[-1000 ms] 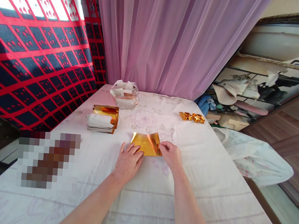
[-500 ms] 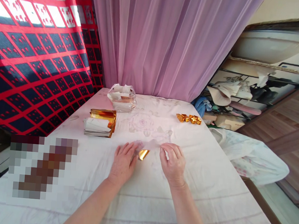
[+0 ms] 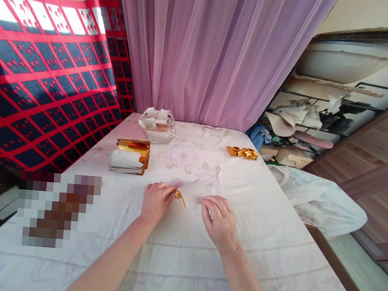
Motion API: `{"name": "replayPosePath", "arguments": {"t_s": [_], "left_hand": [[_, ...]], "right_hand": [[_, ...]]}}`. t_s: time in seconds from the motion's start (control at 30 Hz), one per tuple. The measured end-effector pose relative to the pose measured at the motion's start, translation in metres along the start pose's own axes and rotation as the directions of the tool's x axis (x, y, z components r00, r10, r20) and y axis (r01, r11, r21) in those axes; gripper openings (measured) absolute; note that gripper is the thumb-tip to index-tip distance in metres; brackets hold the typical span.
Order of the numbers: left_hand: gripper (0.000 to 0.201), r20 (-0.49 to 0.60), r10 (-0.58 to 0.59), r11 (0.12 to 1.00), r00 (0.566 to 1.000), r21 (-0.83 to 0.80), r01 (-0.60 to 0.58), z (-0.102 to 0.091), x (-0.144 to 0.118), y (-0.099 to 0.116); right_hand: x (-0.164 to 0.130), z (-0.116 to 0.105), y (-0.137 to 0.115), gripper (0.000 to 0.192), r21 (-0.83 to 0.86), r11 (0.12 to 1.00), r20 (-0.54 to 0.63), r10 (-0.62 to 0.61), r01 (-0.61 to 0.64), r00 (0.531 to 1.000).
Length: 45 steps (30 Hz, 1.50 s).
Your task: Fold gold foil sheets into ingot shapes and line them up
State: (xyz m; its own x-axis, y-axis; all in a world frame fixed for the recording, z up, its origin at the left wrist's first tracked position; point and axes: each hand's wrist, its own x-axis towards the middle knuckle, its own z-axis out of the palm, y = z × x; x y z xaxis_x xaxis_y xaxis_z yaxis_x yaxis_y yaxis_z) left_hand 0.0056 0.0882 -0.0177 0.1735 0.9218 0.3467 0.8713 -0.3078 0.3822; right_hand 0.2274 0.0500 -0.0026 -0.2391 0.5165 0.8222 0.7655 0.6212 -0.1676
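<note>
The left hand (image 3: 157,202) pinches the curled gold end of a sheet (image 3: 193,194), white side up, midway between the side edges of the desk (image 3: 178,261); the right hand (image 3: 220,219) pinches the opposite end. Gold pieces (image 3: 242,153) lie near the far right corner.

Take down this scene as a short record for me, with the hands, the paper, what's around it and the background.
Left hand: at the sheet's curled gold edge
Right hand: fingertips at the sheet's right edge; grip unclear
Sheet: pale side up
Left side: paper stack, gold and white
Behind stack: clear bag with contents
Far right: folded gold pieces in a row
Surface: pale flowered cloth
Background: purple curtain
</note>
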Motion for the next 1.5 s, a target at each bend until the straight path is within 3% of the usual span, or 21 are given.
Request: {"name": "replayPosePath", "arguments": {"t_s": [0.27, 0.4, 0.57, 0.7, 0.77, 0.87, 0.9, 1.1, 1.3, 1.43, 1.5], "left_hand": [[0.03, -0.025, 0.131, 0.991, 0.991, 0.033, -0.13, -0.01, 0.022, -0.004], [0.029, 0.033, 0.208, 0.978, 0.978, 0.008, -0.208, -0.009, 0.017, -0.016], [0.036, 0.08, 0.203, 0.979, 0.976, 0.011, -0.204, -0.01, 0.005, -0.033], [0.037, 0.12, 0.212, 0.977, 0.97, 0.006, -0.215, -0.014, 0.0, -0.024], [0.035, 0.175, 0.269, 0.963, 0.947, -0.027, -0.269, -0.013, -0.002, -0.012], [0.039, 0.385, 0.436, 0.899, 0.813, -0.154, -0.41, -0.008, -0.005, 0.004], [0.04, 0.414, 0.442, 0.896, 0.796, -0.154, -0.417, -0.005, -0.005, 0.007], [0.046, 0.457, 0.408, 0.908, 0.791, -0.111, -0.404, 0.011, 0.006, 0.002], [0.053, 0.528, 0.429, 0.891, 0.733, -0.112, -0.441, 0.013, 0.017, -0.005], [0.057, 0.555, 0.434, 0.883, 0.71, -0.105, -0.457, 0.012, 0.019, -0.005], [0.058, 0.553, 0.427, 0.884, 0.716, -0.091, -0.458, 0.012, 0.019, -0.004]], "right_hand": [[-0.007, -0.016, -0.011, 0.019, 0.053, 0.991, 0.156, -0.131, 0.124, 0.979], [-0.015, -0.016, -0.019, 0.019, 0.098, 0.975, 0.249, -0.216, 0.197, 0.944], [-0.024, -0.009, -0.023, 0.017, 0.161, 0.97, 0.315, -0.224, 0.18, 0.922], [-0.026, -0.005, -0.026, 0.017, 0.155, 0.97, 0.344, -0.231, 0.188, 0.91], [-0.027, -0.004, -0.027, 0.017, 0.149, 0.97, 0.358, -0.236, 0.194, 0.904], [-0.026, -0.005, -0.028, 0.017, 0.143, 0.971, 0.38, -0.234, 0.193, 0.895], [-0.026, -0.005, -0.028, 0.017, 0.138, 0.971, 0.38, -0.234, 0.195, 0.895], [-0.027, -0.004, -0.028, 0.019, 0.13, 0.967, 0.372, -0.252, 0.218, 0.893], [-0.029, -0.009, -0.027, 0.011, 0.238, 0.958, 0.409, -0.246, 0.157, 0.879], [-0.023, -0.005, -0.015, 0.02, 0.176, 0.984, 0.435, -0.111, 0.037, 0.893], [-0.02, 0.001, -0.008, 0.024, 0.08, 0.997, 0.491, -0.054, 0.017, 0.869]]}}
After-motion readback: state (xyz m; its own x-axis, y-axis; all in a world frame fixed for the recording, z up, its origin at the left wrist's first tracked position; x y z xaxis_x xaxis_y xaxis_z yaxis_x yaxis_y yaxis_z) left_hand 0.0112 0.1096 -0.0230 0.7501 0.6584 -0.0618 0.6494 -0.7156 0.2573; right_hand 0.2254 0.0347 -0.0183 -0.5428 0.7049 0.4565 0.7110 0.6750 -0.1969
